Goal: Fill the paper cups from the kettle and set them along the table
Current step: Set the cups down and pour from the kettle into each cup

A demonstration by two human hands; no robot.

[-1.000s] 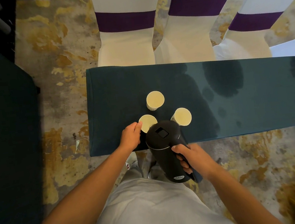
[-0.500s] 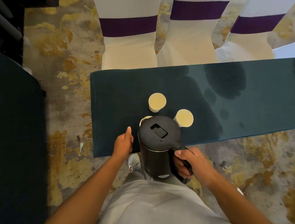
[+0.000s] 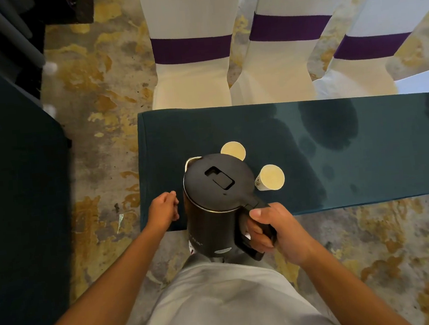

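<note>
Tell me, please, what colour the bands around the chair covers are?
The bands are purple, on white chair covers; the head view shows them.

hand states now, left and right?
Left hand: loosely curled, holding nothing, at the table edge.
Right hand: closed on the kettle handle.

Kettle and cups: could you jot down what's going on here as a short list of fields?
kettle: black kettle, lid shut, held upright above the near table edge
right hand: right hand wrapped around the kettle handle
left hand: left hand loosely curled beside the kettle, holding nothing
cups: far cup, right cup, and a third cup mostly hidden behind the kettle
table: dark green cloth with darker wet-looking patches
behind: chairs in white covers with purple bands
</note>
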